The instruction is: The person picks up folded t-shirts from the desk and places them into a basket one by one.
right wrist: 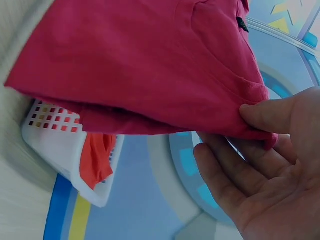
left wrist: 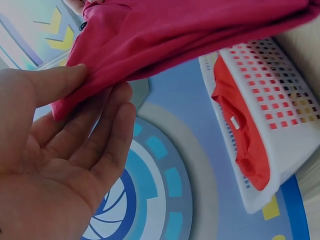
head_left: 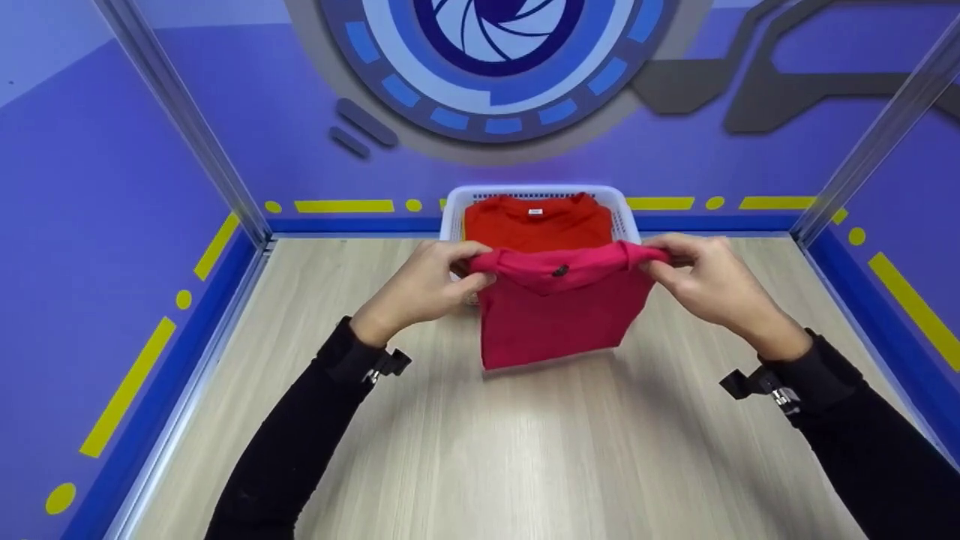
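A folded crimson T-shirt hangs between my two hands, its collar edge with a small dark label at the top. My left hand pinches its left upper corner between thumb and fingers. The right upper corner is pinched by my right hand. Both wrist views show the thumb on the near side of the cloth and the fingers behind it. Beyond the shirt stands a white plastic basket with a folded orange-red shirt inside, white label at its collar. The crimson shirt hides most of the basket's front.
The basket stands at the far edge of the light wood table, against the blue back wall. Side walls with metal corner posts enclose the table left and right. Black wrist mounts sit on both sleeves.
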{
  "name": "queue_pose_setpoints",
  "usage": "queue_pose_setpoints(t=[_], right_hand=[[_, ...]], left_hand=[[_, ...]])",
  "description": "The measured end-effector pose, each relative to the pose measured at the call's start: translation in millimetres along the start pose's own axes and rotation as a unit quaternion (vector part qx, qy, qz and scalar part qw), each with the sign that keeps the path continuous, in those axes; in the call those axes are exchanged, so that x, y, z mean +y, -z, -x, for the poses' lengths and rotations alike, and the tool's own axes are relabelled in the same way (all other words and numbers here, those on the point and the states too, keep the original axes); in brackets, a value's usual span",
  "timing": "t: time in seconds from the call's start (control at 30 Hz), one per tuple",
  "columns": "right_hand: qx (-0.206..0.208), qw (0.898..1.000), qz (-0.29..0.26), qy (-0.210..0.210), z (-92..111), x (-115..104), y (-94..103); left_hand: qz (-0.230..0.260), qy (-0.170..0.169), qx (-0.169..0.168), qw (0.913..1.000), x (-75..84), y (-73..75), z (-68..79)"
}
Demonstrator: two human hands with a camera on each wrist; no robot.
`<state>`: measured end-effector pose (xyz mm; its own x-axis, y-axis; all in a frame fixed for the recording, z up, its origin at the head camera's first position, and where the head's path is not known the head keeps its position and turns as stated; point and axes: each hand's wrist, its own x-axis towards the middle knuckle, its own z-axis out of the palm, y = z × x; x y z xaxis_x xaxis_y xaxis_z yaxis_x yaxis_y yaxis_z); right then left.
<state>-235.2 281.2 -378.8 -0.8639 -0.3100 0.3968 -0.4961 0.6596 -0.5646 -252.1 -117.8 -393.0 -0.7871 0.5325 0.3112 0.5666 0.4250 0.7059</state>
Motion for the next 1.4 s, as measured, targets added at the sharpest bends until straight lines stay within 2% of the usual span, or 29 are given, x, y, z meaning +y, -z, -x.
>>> queue_pose_setpoints(t=[0.13, 0.37, 0.5, 0.7, 0.83, 1.0, 1.23, 1.4], right_hand=[[-0.006, 1.0, -0.01, -0.02, -6, -2, 5.0], [-0.026, 0.998, -0.017, -0.052, -22, 2, 7.7], [-0.038, 0.996, -0.023, -0.077, -36, 9, 8.2], [-0.058, 0.99, -0.032, -0.122, -62, 22, 6.6], [-0.072, 0.986, -0.028, -0.145, -80, 33, 4.8], [-0.079, 0.984, -0.015, -0.16, -98, 47, -1.2], [-0.091, 0.982, 0.009, -0.165, -114, 62, -11.5], [-0.087, 0.982, 0.017, -0.169, -127, 69, -19.4]], left_hand=[[0.004, -0.004, 0.006, 1.0, -0.3, 4.5, -7.9], [0.014, 0.019, 0.004, 0.9997, -6.0, 10.4, -27.8], [0.005, 0.034, 0.003, 0.9994, -13.2, 13.1, -42.7], [-0.012, 0.074, -0.008, 0.9971, -26.6, 16.4, -66.0], [-0.013, 0.089, 0.0, 0.9959, -37.1, 17.1, -82.8], [-0.021, 0.113, 0.008, 0.9934, -50.6, 14.6, -101.3], [-0.037, 0.159, -0.015, 0.9864, -68.3, 9.5, -116.9], [-0.038, 0.181, -0.01, 0.9826, -77.1, 10.2, -129.9]])
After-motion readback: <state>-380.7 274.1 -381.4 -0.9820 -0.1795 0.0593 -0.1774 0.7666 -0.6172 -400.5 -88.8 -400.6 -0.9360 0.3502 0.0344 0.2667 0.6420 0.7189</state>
